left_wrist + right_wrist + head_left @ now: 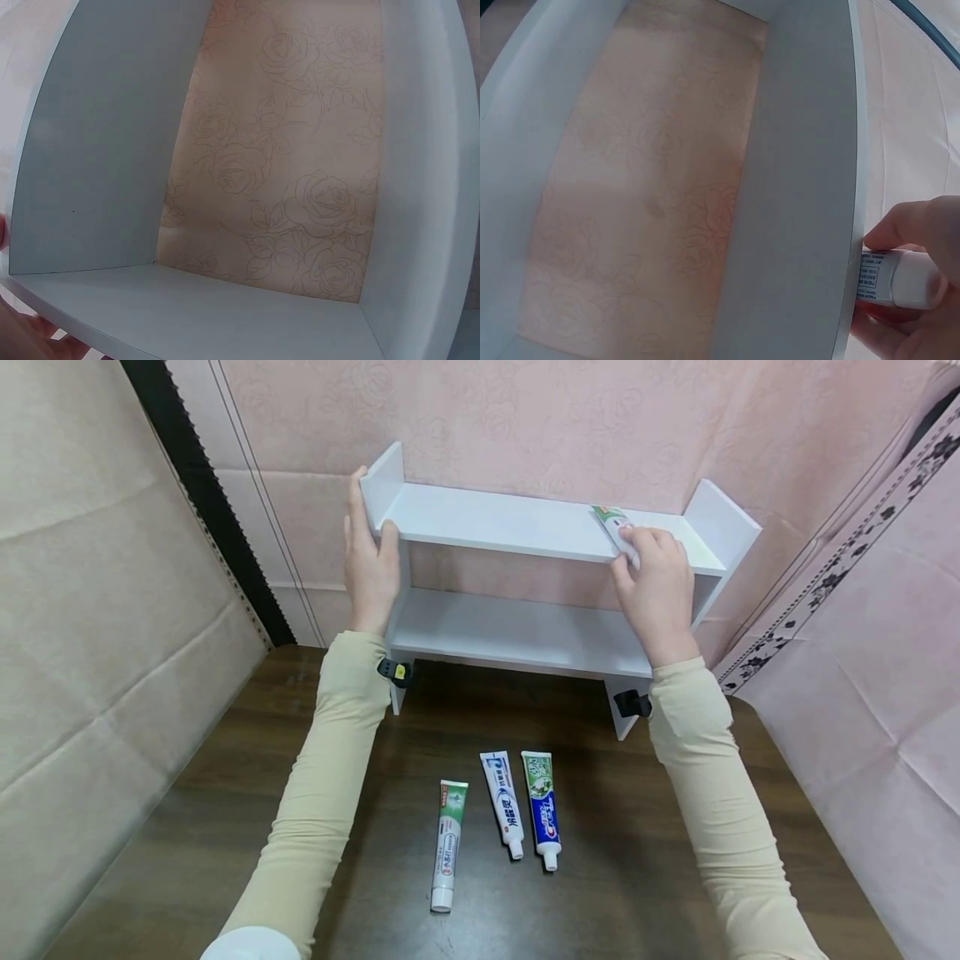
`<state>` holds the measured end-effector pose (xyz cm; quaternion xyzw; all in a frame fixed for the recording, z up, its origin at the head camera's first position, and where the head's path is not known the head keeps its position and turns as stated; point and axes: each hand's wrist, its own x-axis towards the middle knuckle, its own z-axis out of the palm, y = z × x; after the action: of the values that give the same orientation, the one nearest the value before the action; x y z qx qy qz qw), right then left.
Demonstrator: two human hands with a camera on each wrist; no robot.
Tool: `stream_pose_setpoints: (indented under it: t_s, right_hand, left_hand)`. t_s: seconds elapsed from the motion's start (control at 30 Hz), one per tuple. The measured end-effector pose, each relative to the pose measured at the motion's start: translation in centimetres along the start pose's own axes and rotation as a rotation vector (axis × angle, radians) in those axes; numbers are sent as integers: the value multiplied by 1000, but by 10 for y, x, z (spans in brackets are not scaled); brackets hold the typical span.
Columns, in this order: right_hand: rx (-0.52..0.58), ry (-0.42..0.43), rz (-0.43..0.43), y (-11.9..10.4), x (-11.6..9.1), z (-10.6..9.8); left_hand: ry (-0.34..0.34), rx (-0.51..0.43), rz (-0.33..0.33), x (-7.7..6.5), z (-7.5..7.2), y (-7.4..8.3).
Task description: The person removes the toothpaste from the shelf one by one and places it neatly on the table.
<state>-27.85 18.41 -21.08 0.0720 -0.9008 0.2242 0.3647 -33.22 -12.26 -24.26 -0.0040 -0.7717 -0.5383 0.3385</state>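
Note:
A white two-tier shelf (495, 516) stands at the back of the table. My left hand (372, 570) grips its left side panel, thumb at the front edge and fingers along the outside. In the left wrist view, only a few fingertips show by the panel's edge. At the right part of the upper board, my right hand (657, 589) pinches a green-and-white toothpaste tube (609, 518) near its cap end. That tube lies slanted over the board, its flat end toward the back. The right wrist view shows its white cap (917, 280) between thumb and fingers, just past the board's front edge.
Three toothpaste tubes lie on the dark wood table (600, 893): a green-and-white one (447, 847), a white-and-blue one (503, 802) and a green-and-blue one (543, 806). Pink patterned cloth (540, 427) hangs behind the shelf, with pale cloth at both sides.

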Motion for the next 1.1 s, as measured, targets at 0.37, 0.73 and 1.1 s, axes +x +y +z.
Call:
stream_pose_setpoints:
  t_s: [0.37, 0.73, 1.1]
  right_hand:
    - [-68, 96, -50, 1, -10, -5]
    - [-110, 99, -83, -4, -14, -11]
    - [-134, 86, -82, -2, -14, -11]
  left_hand:
    - [0, -1, -19, 0, 2, 0]
    - [7, -12, -36, 1, -1, -1]
    - [0, -6, -31, 0, 1, 0]
